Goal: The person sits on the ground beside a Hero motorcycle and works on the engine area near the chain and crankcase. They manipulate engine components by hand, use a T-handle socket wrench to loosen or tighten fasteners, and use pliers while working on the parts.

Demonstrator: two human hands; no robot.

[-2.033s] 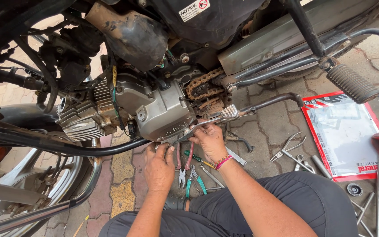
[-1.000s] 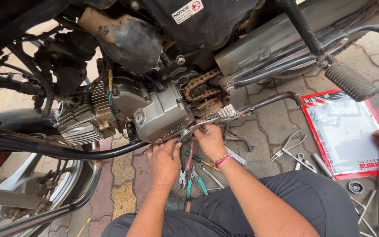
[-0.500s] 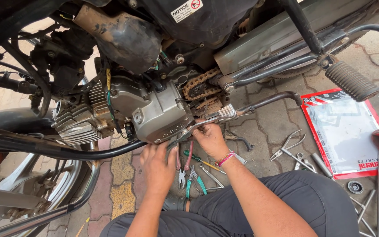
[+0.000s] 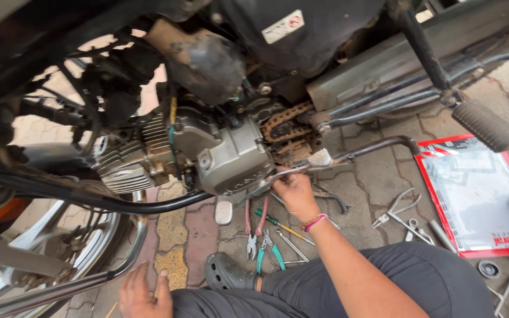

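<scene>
While the right hand (image 4: 294, 191) reaches up under the motorcycle engine case (image 4: 231, 159), its fingers are curled closed around the chrome gear shift lever (image 4: 293, 171), just below the exposed drive chain (image 4: 287, 121). Well apart from it, the left hand (image 4: 142, 292) rests low near the knee, fingers loosely spread and holding nothing. Red-handled pliers (image 4: 253, 227) and green-handled pliers (image 4: 271, 250) lie on the paving beneath the engine, beside a grey clog (image 4: 226, 272).
</scene>
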